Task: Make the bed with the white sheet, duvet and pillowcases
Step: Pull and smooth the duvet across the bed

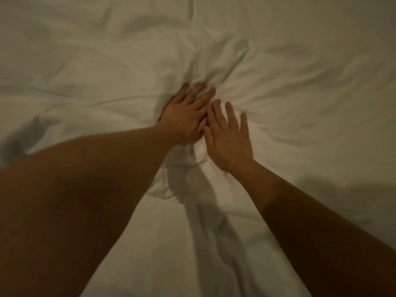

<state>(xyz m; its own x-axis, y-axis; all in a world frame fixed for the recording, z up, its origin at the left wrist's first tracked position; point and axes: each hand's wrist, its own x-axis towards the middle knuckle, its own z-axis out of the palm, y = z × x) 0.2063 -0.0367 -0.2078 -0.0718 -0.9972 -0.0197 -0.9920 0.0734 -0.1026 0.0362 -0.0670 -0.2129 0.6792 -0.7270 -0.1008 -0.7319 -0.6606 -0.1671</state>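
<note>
Two bare arms lay across the bedding. The left hand (186, 115) and right hand (228, 139) pressed flat, fingers straight, holding nothing, on the wrinkly white duvet (300, 86).

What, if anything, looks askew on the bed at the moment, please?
The white bedding is bunched into creases fanning out from where the left hand and right hand press flat, side by side; nothing looks torn or stained.

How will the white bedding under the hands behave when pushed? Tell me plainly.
The white bedding will probably bunch rather than slide as one piece: creases already fan out from the left hand and right hand. It looks soft and floppy, so it should likely flatten under open palms.
</note>
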